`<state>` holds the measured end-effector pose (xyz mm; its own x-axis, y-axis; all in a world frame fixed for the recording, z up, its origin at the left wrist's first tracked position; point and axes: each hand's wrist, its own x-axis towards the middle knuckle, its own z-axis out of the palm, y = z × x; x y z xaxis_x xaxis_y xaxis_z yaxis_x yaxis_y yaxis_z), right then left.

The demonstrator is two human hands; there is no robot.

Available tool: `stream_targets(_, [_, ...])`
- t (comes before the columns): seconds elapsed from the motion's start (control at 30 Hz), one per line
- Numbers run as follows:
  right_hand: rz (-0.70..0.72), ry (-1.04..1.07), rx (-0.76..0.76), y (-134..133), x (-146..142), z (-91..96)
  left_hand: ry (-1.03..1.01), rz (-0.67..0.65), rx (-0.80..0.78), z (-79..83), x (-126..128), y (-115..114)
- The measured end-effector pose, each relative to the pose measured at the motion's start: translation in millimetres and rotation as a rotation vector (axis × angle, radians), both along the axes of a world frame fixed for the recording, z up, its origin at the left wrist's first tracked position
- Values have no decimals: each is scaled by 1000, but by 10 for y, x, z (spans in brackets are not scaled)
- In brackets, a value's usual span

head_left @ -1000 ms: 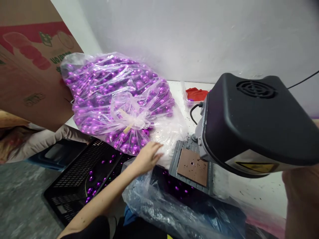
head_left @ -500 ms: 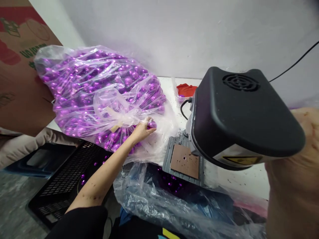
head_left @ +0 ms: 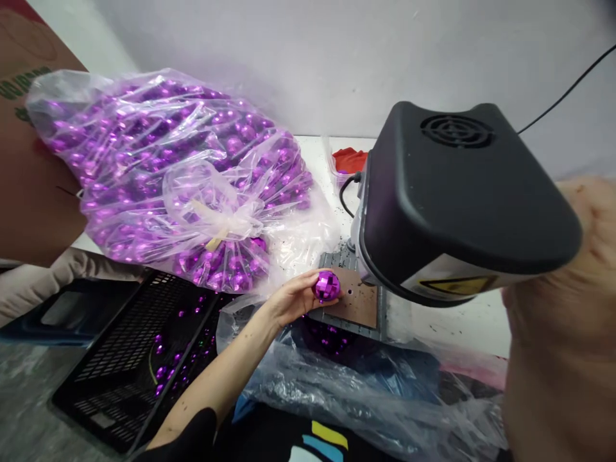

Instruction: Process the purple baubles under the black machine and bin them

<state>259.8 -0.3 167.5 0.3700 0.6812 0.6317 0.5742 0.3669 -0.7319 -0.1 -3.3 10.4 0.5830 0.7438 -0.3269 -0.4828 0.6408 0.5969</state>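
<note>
A shiny purple faceted bauble (head_left: 327,286) is in my left hand (head_left: 294,299), gripped between the thumb and fingers. The hand holds it over the left edge of a brown square board (head_left: 359,316), just left of the board's small hole. Beneath the board lies the grey slotted base (head_left: 337,259) of a bench drill press, whose black housing (head_left: 471,205) hides the drill tip. On the far right, my right hand (head_left: 594,224) is beside the housing, its fingers hidden behind it. A knotted clear bag (head_left: 197,160) full of purple baubles sits to the left.
A black crate (head_left: 110,359) with several baubles stands low at the left, near a cardboard box (head_left: 38,192). Red cloth (head_left: 349,159) sits in a clear container behind the press. Plastic sheeting (head_left: 337,398) drapes along the table's front edge.
My left hand has come away from beside the bag's knot and moved right and towards me, carrying the bauble to the brown board. The view has shifted slightly.
</note>
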Motion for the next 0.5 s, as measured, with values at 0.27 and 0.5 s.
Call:
stream_targets(0.27, [43, 33, 43, 41, -11, 28, 461, 118, 293, 25, 91, -130])
stream_targets(0.5, [66, 48, 15, 25, -28, 49, 668, 99, 754, -112, 180, -112])
